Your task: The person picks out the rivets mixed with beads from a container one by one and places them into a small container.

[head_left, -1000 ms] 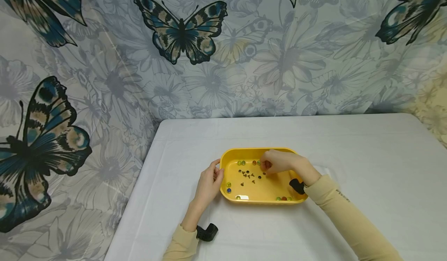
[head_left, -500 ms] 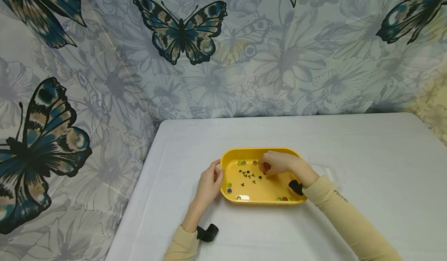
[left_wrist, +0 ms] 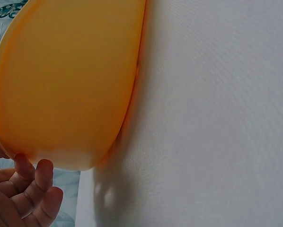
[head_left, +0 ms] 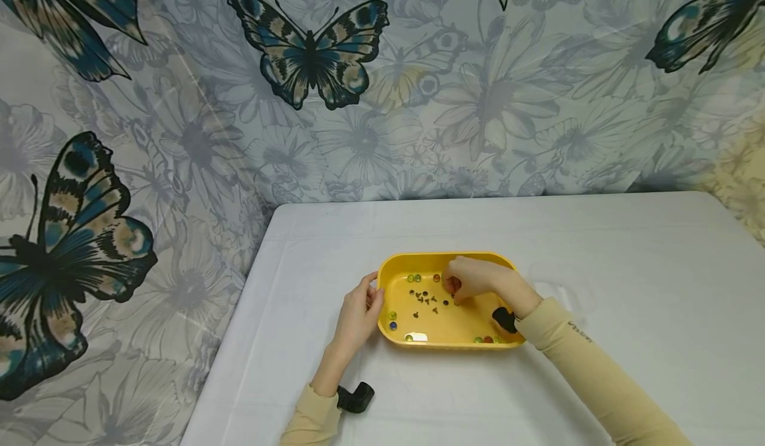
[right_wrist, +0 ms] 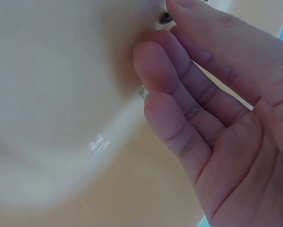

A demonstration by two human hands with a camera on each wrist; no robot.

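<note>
A yellow tray (head_left: pixel 442 326) lies on the white-covered table. My left hand (head_left: pixel 358 310) holds its left end, thumb at the rim; in the left wrist view, curled fingers (left_wrist: pixel 44 177) meet the outer wall. My right hand (head_left: pixel 475 278) reaches into the tray from the right, curled fingers down at its floor. In the right wrist view, a small dark metal piece (right_wrist: pixel 166 18) shows at the thumb tip, the pinch partly hidden behind the thumb. Several small screws (head_left: pixel 423 297) and dark round bits lie scattered left of this hand.
Glass marbles sit along the tray's walls: green ones (head_left: pixel 414 278) and an orange one (head_left: pixel 436 278) at the back, a blue one (head_left: pixel 392 325) at left, a red one (head_left: pixel 487 340) at front. A clear plastic item (head_left: pixel 564 293) lies right of the tray. Butterfly-patterned cloth (head_left: pixel 358 147) hangs behind.
My right hand and forearm have shifted slightly left, fingers staying low at the same part of the tray. The left hand keeps its hold on the tray.
</note>
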